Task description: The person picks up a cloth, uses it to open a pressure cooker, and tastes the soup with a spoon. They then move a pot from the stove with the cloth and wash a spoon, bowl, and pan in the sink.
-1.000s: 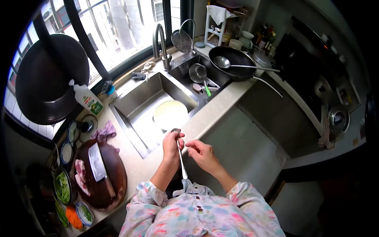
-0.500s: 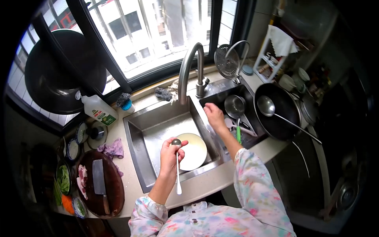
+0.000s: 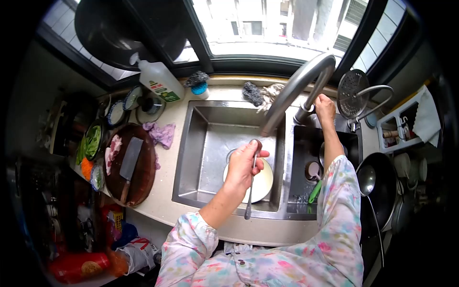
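My left hand (image 3: 245, 165) is closed round a metal spoon (image 3: 250, 191), whose handle points down toward me. It is over the left basin of the steel sink (image 3: 191, 138), just below the spout of the faucet (image 3: 297, 88). Partly behind this hand, a pale round bowl or plate (image 3: 264, 184) lies in the basin. My right hand (image 3: 325, 109) is at the faucet's base, closed on its lever, which the fingers mostly hide. No water stream shows under the spout.
On the left, a round board (image 3: 143, 179) holds a cleaver (image 3: 131, 158) and meat (image 3: 113, 152). Bowls, a purple cloth (image 3: 160, 135) and a spray bottle (image 3: 161, 80) are nearby. A green-handled utensil (image 3: 315, 191) lies in the right basin. A wok (image 3: 382, 191) with a ladle is farther right.
The view has shifted, with the scene turned. My right hand has moved from over the right basin to the faucet's base. My left hand still holds the spoon, now nearer the spout.
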The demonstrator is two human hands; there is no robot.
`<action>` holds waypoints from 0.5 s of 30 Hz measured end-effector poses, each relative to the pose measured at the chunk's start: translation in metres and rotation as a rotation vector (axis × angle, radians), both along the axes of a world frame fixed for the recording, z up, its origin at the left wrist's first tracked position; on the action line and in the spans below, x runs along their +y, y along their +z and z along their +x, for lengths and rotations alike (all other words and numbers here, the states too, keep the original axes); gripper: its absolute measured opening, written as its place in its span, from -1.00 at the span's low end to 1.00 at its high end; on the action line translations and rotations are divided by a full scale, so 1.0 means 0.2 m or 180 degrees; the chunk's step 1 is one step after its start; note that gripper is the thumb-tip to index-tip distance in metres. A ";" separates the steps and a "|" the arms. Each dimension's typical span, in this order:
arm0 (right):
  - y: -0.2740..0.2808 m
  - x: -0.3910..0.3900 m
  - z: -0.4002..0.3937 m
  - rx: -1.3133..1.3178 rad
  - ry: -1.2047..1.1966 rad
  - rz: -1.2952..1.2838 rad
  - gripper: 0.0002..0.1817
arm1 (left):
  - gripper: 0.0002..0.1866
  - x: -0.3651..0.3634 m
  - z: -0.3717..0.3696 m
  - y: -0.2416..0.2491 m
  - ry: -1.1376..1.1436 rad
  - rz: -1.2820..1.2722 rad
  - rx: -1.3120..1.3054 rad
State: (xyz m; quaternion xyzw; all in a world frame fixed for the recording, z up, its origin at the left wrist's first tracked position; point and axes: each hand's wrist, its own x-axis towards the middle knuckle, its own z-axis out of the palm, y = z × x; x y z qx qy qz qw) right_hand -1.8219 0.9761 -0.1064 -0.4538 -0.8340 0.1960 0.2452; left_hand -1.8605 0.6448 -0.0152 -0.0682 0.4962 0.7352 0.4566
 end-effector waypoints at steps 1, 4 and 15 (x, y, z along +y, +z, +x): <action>-0.03 0.03 0.02 0.0034 -0.0018 -0.0090 -0.68 | -0.77 0.01 -0.01 -0.01 -0.0051 0.0057 0.0073; -0.06 0.04 0.01 0.0112 -0.0095 -0.0233 -0.69 | -0.88 0.04 -0.03 -0.01 0.0045 0.0055 -0.0027; 0.09 -0.09 -0.07 0.1042 0.0654 -0.1115 -0.56 | -0.96 -0.01 -0.05 -0.17 -0.0214 -0.0379 -0.0120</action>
